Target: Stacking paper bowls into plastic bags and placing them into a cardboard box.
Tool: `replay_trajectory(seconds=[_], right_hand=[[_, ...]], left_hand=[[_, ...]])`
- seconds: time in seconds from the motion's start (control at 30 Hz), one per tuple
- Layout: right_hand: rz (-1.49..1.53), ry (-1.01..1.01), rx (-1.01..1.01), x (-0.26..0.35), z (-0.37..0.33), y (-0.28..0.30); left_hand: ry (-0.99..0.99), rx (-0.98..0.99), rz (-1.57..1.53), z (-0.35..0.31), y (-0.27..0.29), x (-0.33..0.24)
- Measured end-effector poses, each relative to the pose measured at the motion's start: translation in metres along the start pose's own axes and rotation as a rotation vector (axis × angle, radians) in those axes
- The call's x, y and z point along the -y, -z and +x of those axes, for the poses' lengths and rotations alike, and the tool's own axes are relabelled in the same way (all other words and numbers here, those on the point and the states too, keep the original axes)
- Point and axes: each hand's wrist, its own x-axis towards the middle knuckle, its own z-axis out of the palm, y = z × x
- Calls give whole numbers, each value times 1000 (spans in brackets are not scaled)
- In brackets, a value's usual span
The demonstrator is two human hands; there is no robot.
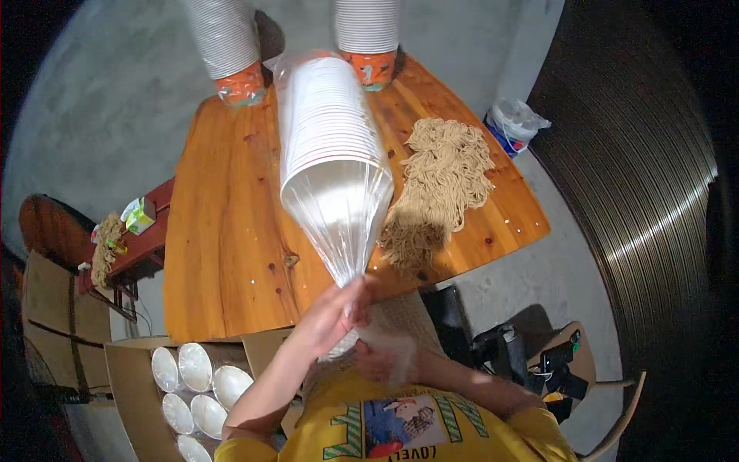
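Left hand (331, 312) grips the twisted end of the bagged bowl stack (331, 138) lying beyond it.

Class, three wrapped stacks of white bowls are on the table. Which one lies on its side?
The middle stack, its clear wrap gripped by the left hand. The other two stand at the table's far edge.

1. A small food-preparation workshop with a bare concrete floor (115, 100).
2. On the wooden table (223, 231) lie raw noodles (443, 173) beside sleeved disposable bowls (327, 115).
3. Left of the table, a bowl-filled carton (127, 385).
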Motion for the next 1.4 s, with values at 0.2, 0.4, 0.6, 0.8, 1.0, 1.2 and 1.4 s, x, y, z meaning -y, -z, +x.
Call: replay_trajectory(seconds=[0.2, 0.4, 0.6, 0.8, 1.0, 1.2, 1.4], right_hand=[[-1141, 756, -422, 53, -32, -18], [-1849, 1149, -175, 172, -42, -100], [-2323, 1619, 855, 221, 36, -150], [-2306, 1718, 1309, 250, 83, -174], [-2897, 1519, 813, 263, 66, -178], [-2916, 1368, 362, 269, 51, -167], [-2662, 1492, 27, 277, 22, -127]], left_hand=[[-534, -559, 2135, -22, 3, -14], [-843, -580, 2562, -24, -8, -40], [-715, -548, 2913, -12, 18, -27], [-677, -456, 3192, -21, 7, -54], [-881, -105, 3326, -16, 27, -61], [-622, -561, 2765, 19, 13, -67], [-1071, -479, 2868, 28, 32, -75]])
